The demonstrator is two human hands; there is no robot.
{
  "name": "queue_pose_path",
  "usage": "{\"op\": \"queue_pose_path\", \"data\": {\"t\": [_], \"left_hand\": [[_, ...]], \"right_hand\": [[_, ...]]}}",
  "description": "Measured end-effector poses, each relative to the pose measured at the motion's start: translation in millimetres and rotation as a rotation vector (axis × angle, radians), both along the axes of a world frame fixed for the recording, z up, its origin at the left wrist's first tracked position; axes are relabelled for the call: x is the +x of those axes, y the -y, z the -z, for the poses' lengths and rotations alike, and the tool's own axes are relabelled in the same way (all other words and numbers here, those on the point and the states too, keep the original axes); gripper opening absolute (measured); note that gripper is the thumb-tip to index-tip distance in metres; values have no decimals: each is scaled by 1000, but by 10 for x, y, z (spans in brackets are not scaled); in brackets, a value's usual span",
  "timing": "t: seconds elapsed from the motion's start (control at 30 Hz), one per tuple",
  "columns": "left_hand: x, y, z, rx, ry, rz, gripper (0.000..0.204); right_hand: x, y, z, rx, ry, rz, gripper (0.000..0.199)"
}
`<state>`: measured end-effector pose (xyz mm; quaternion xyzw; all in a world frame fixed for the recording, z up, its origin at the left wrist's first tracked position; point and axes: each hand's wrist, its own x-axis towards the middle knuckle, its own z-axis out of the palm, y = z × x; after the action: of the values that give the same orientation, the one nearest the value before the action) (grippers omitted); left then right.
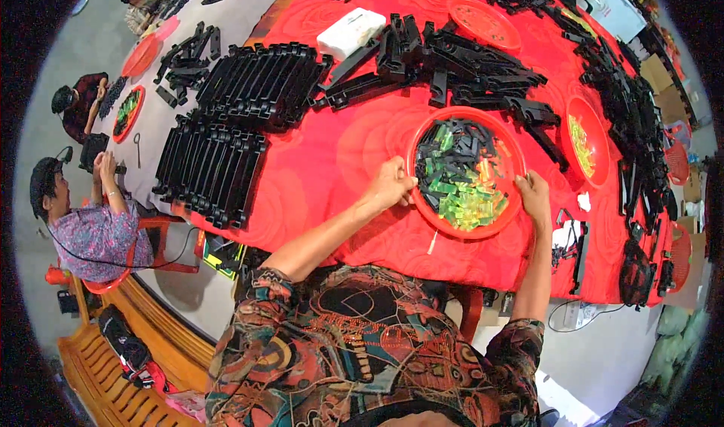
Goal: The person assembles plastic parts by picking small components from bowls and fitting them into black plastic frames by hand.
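A round red plastic basin [466, 235] sits at the near side of the red-covered table, held by its rim between both my hands. My left hand [392, 184] has its fingers closed on the left rim, and my right hand [535, 195] grips the right one. Inside lie small black strips [461, 146], translucent yellow-green pieces [469, 207] and a few orange ones [485, 172] toward the right. The pieces are too small to tell their exact kind. A thin white stick [432, 242] lies just below the basin.
Stacked long black plastic parts [260, 86] stand at the left, with more black parts [452, 61] heaped beyond the basin. Another red basin [573, 144] with yellow pieces is to the right. A white tissue pack [351, 33] lies farther back. A seated person [94, 227] works at the left.
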<state>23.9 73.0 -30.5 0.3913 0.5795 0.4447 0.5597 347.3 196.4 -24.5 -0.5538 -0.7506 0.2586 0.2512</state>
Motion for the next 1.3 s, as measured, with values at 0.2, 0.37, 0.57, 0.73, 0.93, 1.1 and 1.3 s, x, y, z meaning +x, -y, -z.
{"op": "queue_pose_path", "data": {"t": [0.2, 0.37, 0.57, 0.73, 0.93, 1.1, 1.3], "left_hand": [[-12, -368, -115, 118, -198, 9, 9], [-215, -449, 50, 75, -61, -59, 10], [-190, -346, 254, 89, 133, -210, 34], [-157, -154, 285, 236, -398, -326, 45], [106, 188, 41, -11, -141, -139, 45], [31, -155, 64, 299, -373, -191, 49], [-184, -495, 314, 281, -595, -248, 47]], "right_hand": [[23, 170, 44, -52, -64, 157, 24], [-79, 233, 31, -121, -181, 83, 21], [183, 226, 627, -186, -356, 6, 13], [-146, 484, 44, -749, -639, 230, 7], [-311, 445, 191, -769, -799, 187, 12], [-309, 479, 270, -760, -802, 205, 12], [-432, 532, 224, -626, -428, 53, 29]]}}
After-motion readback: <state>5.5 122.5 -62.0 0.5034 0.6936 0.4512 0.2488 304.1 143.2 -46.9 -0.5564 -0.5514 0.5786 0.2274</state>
